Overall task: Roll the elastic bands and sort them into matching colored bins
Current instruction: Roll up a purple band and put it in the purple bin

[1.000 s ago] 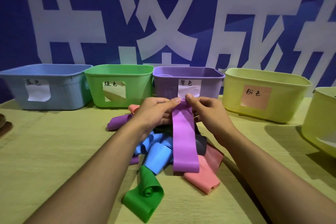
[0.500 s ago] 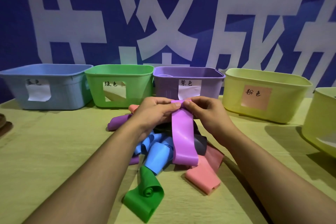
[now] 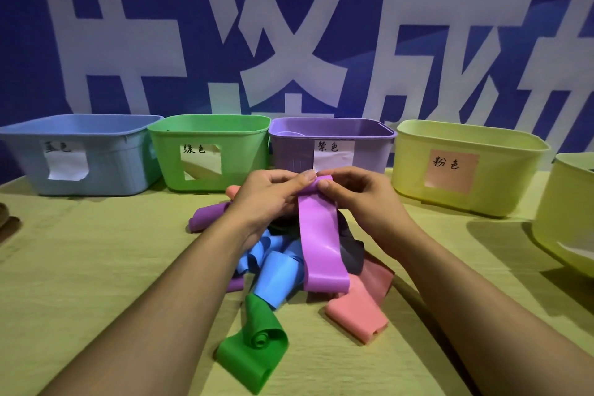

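Now my left hand (image 3: 270,196) and right hand (image 3: 360,199) both pinch the top end of the wide lilac rubber band (image 3: 318,235), and its hanging tail has shortened since a second ago — the roll is starting. It hangs over the mixed pile of bands, just before the purple plastic bin (image 3: 331,145). Underneath lies a yellow-green tablecloth (image 3: 96,267) — behind, a blue banner with big white characters (image 3: 289,26).

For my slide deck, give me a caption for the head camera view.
Both hands, left hand and right hand, pinch a purple band above mixed bands, before the purple bin.
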